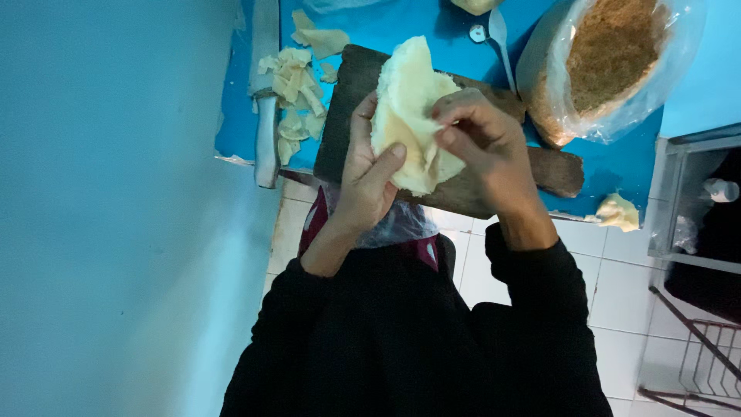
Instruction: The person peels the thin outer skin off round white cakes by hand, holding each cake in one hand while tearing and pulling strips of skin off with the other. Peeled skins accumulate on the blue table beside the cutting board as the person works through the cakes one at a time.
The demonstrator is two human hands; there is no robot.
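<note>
A pale yellow, folded sheet of soft dough or bread (pixel 409 100) is held up above a dark wooden cutting board (pixel 347 108). My left hand (pixel 367 174) cups it from below and behind, thumb across its front. My right hand (pixel 482 139) pinches its right edge with the fingertips. Both sleeves are black.
A knife (pixel 266 116) lies left of the board beside several pale trimmed strips (pixel 297 85) on the blue table (pixel 386 27). A clear bag of brown crumbs (pixel 610 54) and a spoon (pixel 500 38) sit at the back right. A small pale lump (pixel 617 212) rests near the table edge.
</note>
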